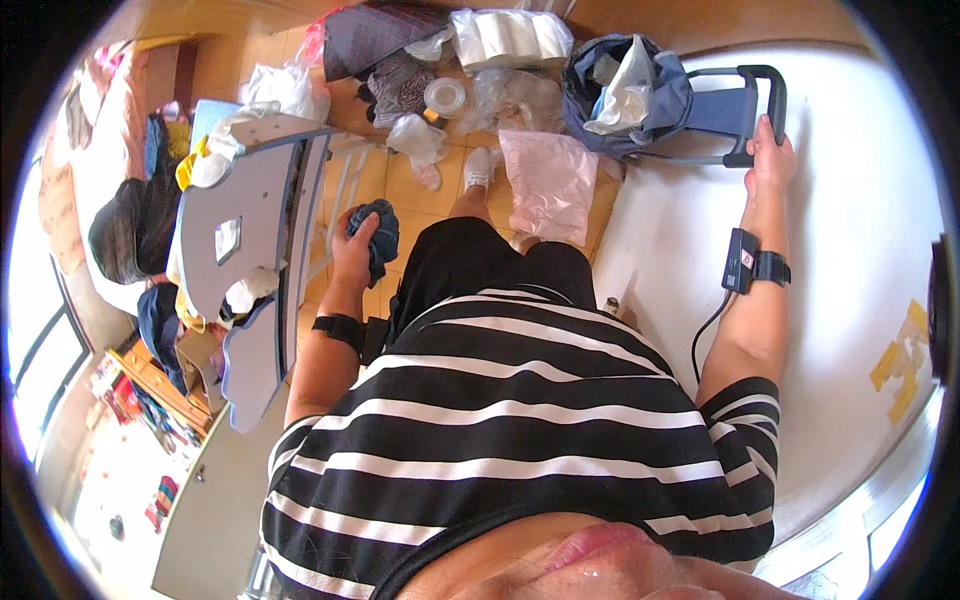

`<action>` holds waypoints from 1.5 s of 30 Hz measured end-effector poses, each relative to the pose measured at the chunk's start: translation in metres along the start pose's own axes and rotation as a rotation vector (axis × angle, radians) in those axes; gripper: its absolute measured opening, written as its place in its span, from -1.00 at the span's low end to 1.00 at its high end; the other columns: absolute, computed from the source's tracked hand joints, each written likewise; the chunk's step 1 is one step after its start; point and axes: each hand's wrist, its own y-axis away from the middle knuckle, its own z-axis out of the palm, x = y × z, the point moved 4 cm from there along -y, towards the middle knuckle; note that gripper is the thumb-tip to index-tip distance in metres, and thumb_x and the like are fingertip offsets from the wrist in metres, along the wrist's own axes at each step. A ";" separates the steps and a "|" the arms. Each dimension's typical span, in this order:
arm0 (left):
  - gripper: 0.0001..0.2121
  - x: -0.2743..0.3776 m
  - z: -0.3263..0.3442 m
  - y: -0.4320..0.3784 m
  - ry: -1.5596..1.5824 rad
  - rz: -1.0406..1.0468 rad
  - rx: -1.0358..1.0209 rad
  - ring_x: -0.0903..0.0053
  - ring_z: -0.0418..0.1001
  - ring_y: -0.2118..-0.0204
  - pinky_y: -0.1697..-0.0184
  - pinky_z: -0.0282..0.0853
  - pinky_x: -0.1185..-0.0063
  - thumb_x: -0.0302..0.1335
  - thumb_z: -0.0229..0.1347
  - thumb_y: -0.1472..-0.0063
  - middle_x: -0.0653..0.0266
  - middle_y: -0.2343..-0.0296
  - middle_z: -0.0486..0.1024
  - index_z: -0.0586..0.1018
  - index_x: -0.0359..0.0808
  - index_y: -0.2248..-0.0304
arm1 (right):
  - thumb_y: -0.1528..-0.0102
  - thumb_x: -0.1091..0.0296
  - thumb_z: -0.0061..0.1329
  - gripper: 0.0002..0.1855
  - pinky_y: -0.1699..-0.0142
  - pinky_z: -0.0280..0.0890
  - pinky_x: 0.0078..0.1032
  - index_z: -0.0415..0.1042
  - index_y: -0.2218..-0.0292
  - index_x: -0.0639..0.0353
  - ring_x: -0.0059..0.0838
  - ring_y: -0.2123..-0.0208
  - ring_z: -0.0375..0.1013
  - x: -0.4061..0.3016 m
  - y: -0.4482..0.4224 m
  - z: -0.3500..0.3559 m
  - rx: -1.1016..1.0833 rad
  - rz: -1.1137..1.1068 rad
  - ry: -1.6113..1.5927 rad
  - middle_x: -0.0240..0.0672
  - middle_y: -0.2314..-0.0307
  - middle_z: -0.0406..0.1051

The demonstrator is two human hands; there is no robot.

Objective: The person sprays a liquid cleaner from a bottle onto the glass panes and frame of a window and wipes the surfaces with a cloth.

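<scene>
My left hand [351, 247] holds a bunched dark blue cloth [384, 232] beside my left thigh, above the tiled floor. My right hand [772, 156] is at the black handle [775, 90] of a blue fabric trolley bag [583, 124], fingers around its near end. The bag's mouth gapes, and a crumpled whitish plastic bag [624, 97] sticks out of it. A pale pink plastic bag [551, 184] lies in front of my feet, below the trolley bag.
A bunk bed with a grey-blue guard panel [244, 210] stands at left, heaped with clothes. Along the far wall lie a pack of white rolls [511, 39], a clear round tub [445, 97], striped fabric [401, 90] and plastic bags. A white wall [840, 262] runs along the right.
</scene>
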 end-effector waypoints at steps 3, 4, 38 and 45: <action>-0.54 -0.004 -0.012 -0.004 -0.001 0.002 0.034 0.45 0.53 0.41 0.39 0.48 0.53 -0.46 0.24 -0.08 0.13 0.33 0.51 0.38 -0.48 0.06 | -0.06 0.35 0.14 -0.78 0.58 0.08 -0.65 0.40 0.44 0.29 -0.66 0.69 0.16 -0.018 0.005 0.023 0.021 -0.057 0.050 -0.45 0.68 0.25; -0.58 -0.008 -0.017 -0.006 -0.008 0.001 0.044 0.45 0.54 0.39 0.40 0.49 0.52 -0.46 0.23 -0.10 0.15 0.34 0.52 0.42 -0.44 0.08 | -0.06 0.34 0.16 -0.77 0.58 0.10 -0.65 0.40 0.44 0.30 -0.66 0.69 0.18 -0.024 0.004 0.028 0.004 -0.064 0.056 -0.43 0.67 0.27; -0.56 0.002 -0.035 -0.068 0.129 -0.036 -0.058 0.46 0.49 0.27 0.22 0.41 0.55 -0.41 0.25 -0.05 0.14 0.29 0.51 0.43 -0.45 0.11 | -0.28 0.25 -0.17 -0.59 0.17 0.17 -0.67 0.31 -0.03 0.38 -0.76 0.63 0.04 -0.352 0.157 0.213 -0.845 -0.365 0.255 -0.55 0.66 0.08; -0.54 -0.041 -0.083 -0.043 0.064 0.021 0.102 0.41 0.49 0.25 0.19 0.40 0.52 -0.38 0.27 -0.04 0.11 0.28 0.52 0.44 -0.46 0.11 | -0.22 0.14 -0.09 -0.54 0.32 0.28 -0.50 0.31 0.05 0.41 -0.55 0.68 0.19 -0.354 0.240 0.203 -1.163 -0.239 0.045 -0.37 0.70 0.20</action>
